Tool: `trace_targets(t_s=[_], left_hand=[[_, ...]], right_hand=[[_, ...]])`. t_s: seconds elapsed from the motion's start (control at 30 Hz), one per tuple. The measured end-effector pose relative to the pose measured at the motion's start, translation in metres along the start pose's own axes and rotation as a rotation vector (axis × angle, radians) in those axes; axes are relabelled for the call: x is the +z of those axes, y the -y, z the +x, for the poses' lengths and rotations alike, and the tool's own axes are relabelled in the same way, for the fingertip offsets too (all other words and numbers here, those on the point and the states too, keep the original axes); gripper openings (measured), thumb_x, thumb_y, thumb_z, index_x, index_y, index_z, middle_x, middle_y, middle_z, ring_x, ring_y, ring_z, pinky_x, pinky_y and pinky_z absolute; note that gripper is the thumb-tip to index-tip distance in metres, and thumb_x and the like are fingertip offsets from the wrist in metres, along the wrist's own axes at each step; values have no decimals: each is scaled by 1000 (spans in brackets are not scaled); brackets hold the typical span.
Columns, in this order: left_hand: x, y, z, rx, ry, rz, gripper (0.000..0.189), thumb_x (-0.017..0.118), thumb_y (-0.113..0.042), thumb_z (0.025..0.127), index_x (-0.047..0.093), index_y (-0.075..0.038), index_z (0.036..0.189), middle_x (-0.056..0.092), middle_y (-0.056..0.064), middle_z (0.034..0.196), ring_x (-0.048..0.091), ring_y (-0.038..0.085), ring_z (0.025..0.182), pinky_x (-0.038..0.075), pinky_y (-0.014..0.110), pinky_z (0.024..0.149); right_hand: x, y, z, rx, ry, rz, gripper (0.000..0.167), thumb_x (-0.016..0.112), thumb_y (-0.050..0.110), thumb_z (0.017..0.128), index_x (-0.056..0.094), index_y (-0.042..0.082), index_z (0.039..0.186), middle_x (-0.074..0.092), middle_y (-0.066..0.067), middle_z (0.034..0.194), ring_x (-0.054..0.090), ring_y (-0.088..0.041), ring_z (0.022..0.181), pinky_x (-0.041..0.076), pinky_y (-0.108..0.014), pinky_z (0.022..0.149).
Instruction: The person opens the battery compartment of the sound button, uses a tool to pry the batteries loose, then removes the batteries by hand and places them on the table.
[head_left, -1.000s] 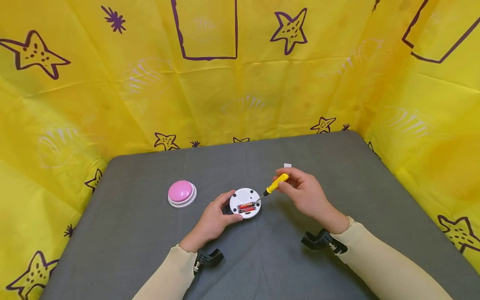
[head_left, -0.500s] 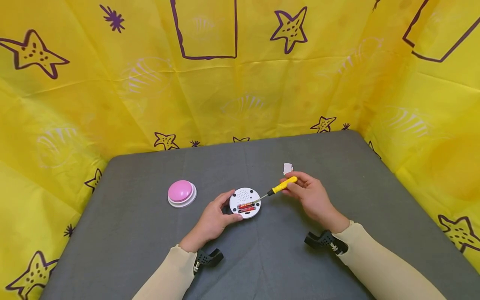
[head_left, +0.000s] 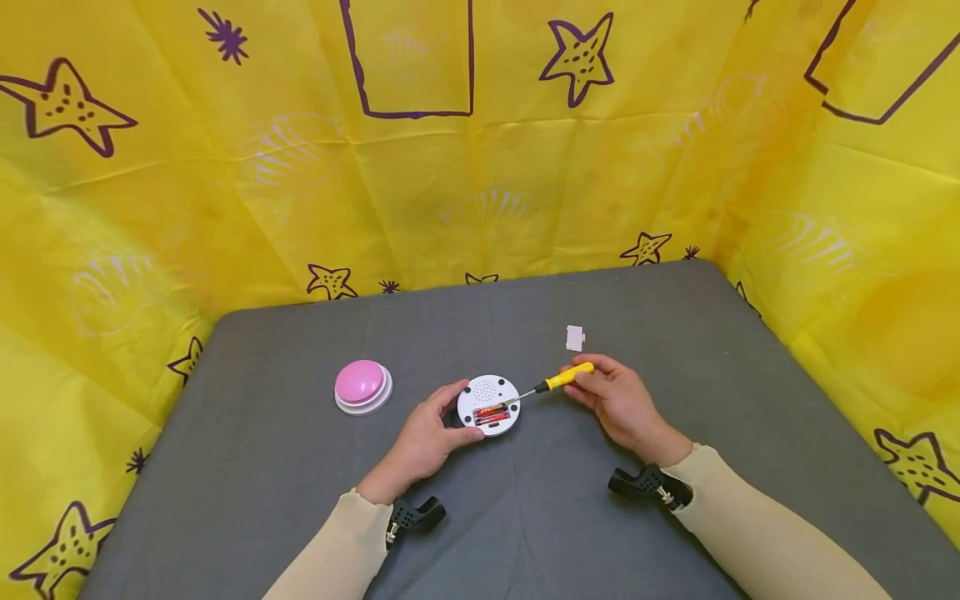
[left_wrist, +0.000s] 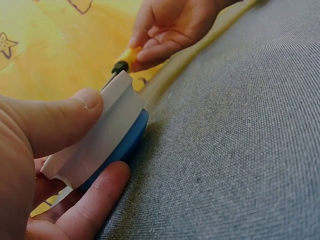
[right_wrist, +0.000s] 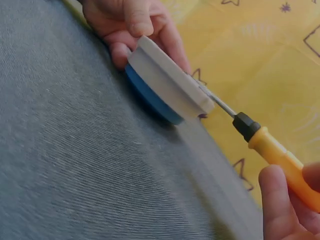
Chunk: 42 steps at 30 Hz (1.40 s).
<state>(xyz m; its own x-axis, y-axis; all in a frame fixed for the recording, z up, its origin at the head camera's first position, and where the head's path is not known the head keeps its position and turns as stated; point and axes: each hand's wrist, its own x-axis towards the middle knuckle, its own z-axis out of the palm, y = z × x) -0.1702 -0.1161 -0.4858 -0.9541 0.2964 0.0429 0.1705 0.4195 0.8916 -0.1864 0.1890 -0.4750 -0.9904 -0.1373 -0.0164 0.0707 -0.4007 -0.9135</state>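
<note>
My left hand (head_left: 425, 439) grips a round white button device (head_left: 487, 392) by its left edge, thumb on top and fingers beneath. Its underside faces up, showing two red batteries (head_left: 492, 414) in an uncovered compartment. Below the white base, the left wrist view shows a blue dome (left_wrist: 134, 135) facing the table. A screwdriver (head_left: 562, 377) with a yellow handle is pinched in my right hand (head_left: 622, 408). It lies at a low slant, its metal shaft reaching the right end of the battery compartment. The tip is too small to make out.
A pink button (head_left: 360, 382) on a white base stands to the left on the grey tabletop (head_left: 300, 500). Beyond my right hand lies a small white battery cover (head_left: 575, 337). Yellow patterned cloth (head_left: 480, 167) rises behind the table and at both sides.
My right hand has moved slightly right and lowered the screwdriver handle to a flatter slant, uncovering the white cover behind it. The left hand keeps its hold on the button device.
</note>
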Motion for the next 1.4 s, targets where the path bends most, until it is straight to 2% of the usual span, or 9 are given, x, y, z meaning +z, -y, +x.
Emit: trace_targets(t_s=[0.07,0.17,0.3,0.37,0.47,0.6,0.83,1.23,1.4], left_hand=[[0,0,0,7,1,-3,79,88,-16,77,50,-4,145,55,10,139,52,28,127,38,47,107],[0,0,0,5,1,-15,79,88,-15,76,50,-3,145,55,10,139,51,27,127,38,47,107],[-1,-1,0,3,-7,-35,80,88,-14,76,50,-3,145,54,11,139,51,28,128,38,47,108],[-1,-1,0,7,-11,-33,79,88,-14,76,50,-2,145,54,12,139,51,29,128,38,48,108],[-1,-1,1,0,-12,-18,80,88,-15,76,50,-4,145,54,11,139,51,28,128,38,46,108],[-1,-2,1,-1,-10,-5,80,88,-15,76,50,-4,146,54,10,140,51,28,128,38,46,108],[-1,-1,2,-5,-14,-24,79,88,-14,77,50,-3,145,54,11,140,50,29,129,38,48,108],[-1,0,1,-7,2,-26,79,87,-15,78,49,-3,146,53,12,141,49,30,130,37,48,108],[-1,2,1,-6,2,-23,79,87,-15,77,49,-3,146,53,11,140,49,28,129,38,47,108]], right_hand=[[2,5,-1,-43,15,-77,20,57,-10,96,64,-4,115,67,-25,111,68,-23,98,55,-39,86],[11,18,-4,-146,50,-287,23,63,-6,95,64,-5,117,65,-29,112,69,-26,95,56,-42,84],[25,34,-8,-278,89,-591,26,67,0,94,66,-2,120,69,-21,108,70,-31,89,58,-38,80],[29,36,-8,-293,93,-644,26,67,1,94,66,-1,120,70,-17,106,70,-32,88,58,-36,78],[29,34,-6,-244,79,-579,25,65,-1,95,64,-5,120,68,-23,109,70,-30,90,57,-41,81],[22,24,-3,-145,27,-381,26,63,-5,95,60,-11,120,61,-36,116,69,-24,95,53,-48,86],[10,9,-3,-78,-1,-124,24,58,-10,95,58,-11,119,60,-36,118,68,-24,99,54,-40,87],[2,-3,-2,-19,-9,10,22,57,-9,97,58,-8,119,67,-18,111,68,-24,100,54,-38,88],[0,-7,-1,-8,-10,31,28,54,-10,98,51,-15,125,67,-15,109,67,-24,101,54,-37,88]])
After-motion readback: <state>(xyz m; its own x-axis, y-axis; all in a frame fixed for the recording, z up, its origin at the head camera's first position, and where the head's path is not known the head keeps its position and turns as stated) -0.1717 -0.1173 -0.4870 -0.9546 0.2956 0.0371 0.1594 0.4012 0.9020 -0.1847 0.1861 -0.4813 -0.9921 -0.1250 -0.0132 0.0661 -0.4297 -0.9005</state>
